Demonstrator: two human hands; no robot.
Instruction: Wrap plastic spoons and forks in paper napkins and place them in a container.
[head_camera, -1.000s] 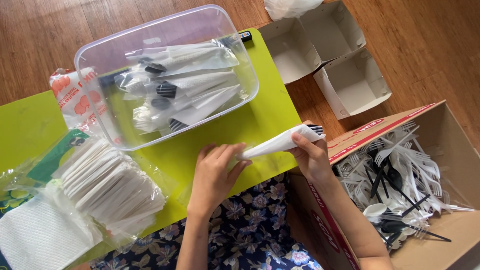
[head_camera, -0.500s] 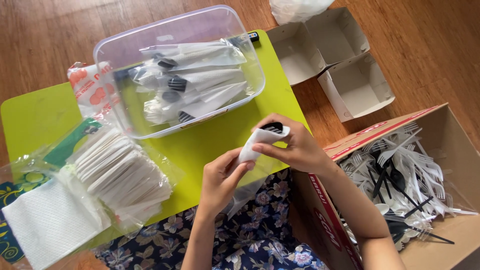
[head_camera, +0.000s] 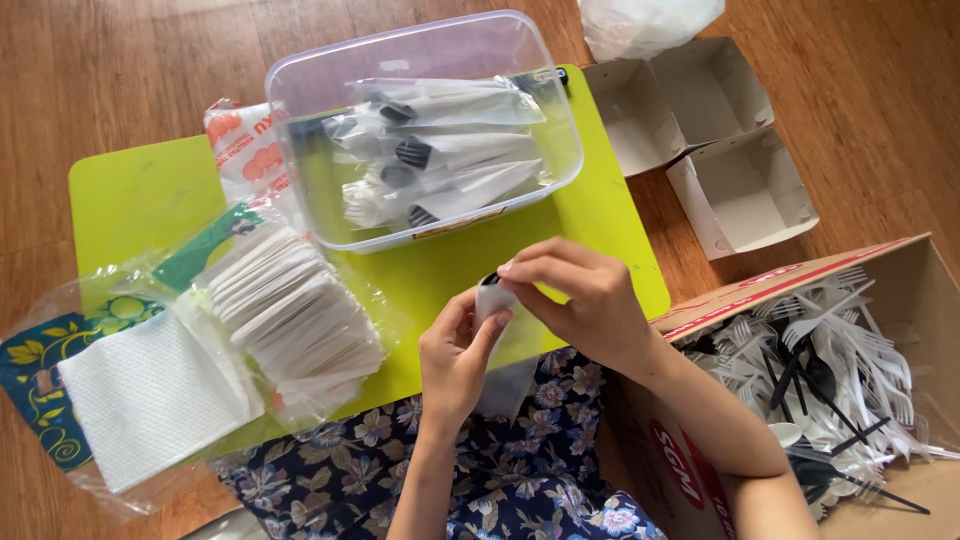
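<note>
Both hands meet over the near edge of a lime-green table (head_camera: 140, 190). My left hand (head_camera: 455, 360) and my right hand (head_camera: 575, 300) both grip a white napkin-wrapped cutlery bundle (head_camera: 492, 300), held upright, with a black utensil tip showing at its top. The lower end of the wrap hangs down over my floral-print lap (head_camera: 530, 490). Behind the hands stands a clear plastic tub (head_camera: 425, 130) holding several similar wrapped bundles.
A stack of folded white napkins in clear plastic (head_camera: 290, 320) lies left of the hands, with a larger napkin pack (head_camera: 150, 400) beside it. A cardboard box of loose black and white plastic forks (head_camera: 830, 370) sits at right. Two white paper boxes (head_camera: 700, 130) lie on the wooden floor.
The wrapped bundle has swung from lying sideways in my right hand to standing upright between both hands, drawn closer to my lap. My left hand has come up and taken hold of it.
</note>
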